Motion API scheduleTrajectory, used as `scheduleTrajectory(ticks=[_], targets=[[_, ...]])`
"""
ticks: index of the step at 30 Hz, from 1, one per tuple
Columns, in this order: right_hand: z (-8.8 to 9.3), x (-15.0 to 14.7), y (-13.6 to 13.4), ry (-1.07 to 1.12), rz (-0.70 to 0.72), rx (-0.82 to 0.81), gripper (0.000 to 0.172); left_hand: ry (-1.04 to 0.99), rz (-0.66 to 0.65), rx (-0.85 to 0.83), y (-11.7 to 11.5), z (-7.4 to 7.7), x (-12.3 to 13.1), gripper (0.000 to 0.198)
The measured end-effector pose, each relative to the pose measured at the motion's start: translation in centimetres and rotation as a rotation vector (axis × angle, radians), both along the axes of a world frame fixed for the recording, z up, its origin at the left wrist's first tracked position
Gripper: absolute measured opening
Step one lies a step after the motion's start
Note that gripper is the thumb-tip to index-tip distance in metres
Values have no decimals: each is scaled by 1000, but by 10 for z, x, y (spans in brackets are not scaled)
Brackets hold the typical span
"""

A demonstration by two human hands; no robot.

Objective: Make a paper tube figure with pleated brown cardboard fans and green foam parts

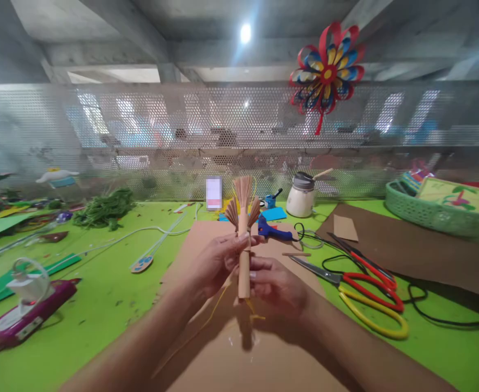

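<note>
Between my hands stands an upright brown paper craft [244, 280], a rolled tube with pleated paper fans [243, 190] at its top. My left hand [218, 261] is closed on the tube's upper part, just under the fans. Lower down, the fingers of my right hand [278, 283] press against the tube's right side. A thin yellow cord [218, 305] trails from the craft down to the left, and a short end hangs below the tube. Beneath lies a sheet of brown cardboard [304, 348]. Just behind my hands rests a blue glue gun [276, 231].
Scissors with red and yellow handles [374, 294] lie to the right, near a dark brown sheet [370, 245] and a green basket [439, 215]. A white jar [300, 198] stands at the back. On the left sit a purple power strip [30, 316] and green strands [104, 209].
</note>
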State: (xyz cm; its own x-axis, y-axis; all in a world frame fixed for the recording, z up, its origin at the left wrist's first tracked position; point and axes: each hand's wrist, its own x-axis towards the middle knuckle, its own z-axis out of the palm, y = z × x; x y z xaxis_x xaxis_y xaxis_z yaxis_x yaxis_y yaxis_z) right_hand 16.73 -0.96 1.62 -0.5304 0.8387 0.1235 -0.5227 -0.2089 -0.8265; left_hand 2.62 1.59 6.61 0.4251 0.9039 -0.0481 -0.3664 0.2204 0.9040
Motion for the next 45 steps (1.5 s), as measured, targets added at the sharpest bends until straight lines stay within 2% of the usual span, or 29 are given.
scheduleTrajectory(ticks=[4,6,9,13,15,18,20,22,25,27,30,33,35,37,40,43,45], targets=[[-6,5,1,11,-48,10,10,-4,-8,-23,1,2,1,26],[-8,7,4,-12,-87,43,15,-14,2,-44,2,0,1,28],[-9,10,9,-121,-196,118,25,1,-20,-63,3,-4,-1,29],[-6,13,9,-252,-360,180,24,21,49,-54,7,-9,-4,26],[-2,14,4,-328,-447,271,23,-2,70,-71,9,-10,-7,24],[7,14,-6,-457,-557,506,17,-106,62,-76,10,-11,-10,17],[13,14,-13,-484,-551,596,14,-169,40,-76,8,-10,-11,16],[16,13,-18,-469,-484,581,14,-220,1,-79,5,-8,-11,17],[15,11,-19,-464,-337,426,20,-288,-48,-51,0,-3,-10,20],[10,10,-15,-490,-316,338,21,-314,-73,-10,-2,-1,-10,20],[2,8,-8,-547,-466,284,10,-305,-104,26,-1,0,-13,21],[-1,6,-7,-603,-715,358,10,-231,-62,43,2,-3,-17,21],[0,2,-9,-567,-780,418,9,-186,-39,34,4,-6,-20,21],[3,-5,-13,-491,-702,403,9,-161,-45,16,5,-9,-21,23],[4,-16,-17,-448,-528,281,15,-163,-86,22,5,-12,-22,24],[5,-22,-19,-411,-438,152,22,-204,-121,63,3,-10,-22,24],[7,-19,-21,-366,-388,140,29,-233,-127,88,2,-8,-22,25]])
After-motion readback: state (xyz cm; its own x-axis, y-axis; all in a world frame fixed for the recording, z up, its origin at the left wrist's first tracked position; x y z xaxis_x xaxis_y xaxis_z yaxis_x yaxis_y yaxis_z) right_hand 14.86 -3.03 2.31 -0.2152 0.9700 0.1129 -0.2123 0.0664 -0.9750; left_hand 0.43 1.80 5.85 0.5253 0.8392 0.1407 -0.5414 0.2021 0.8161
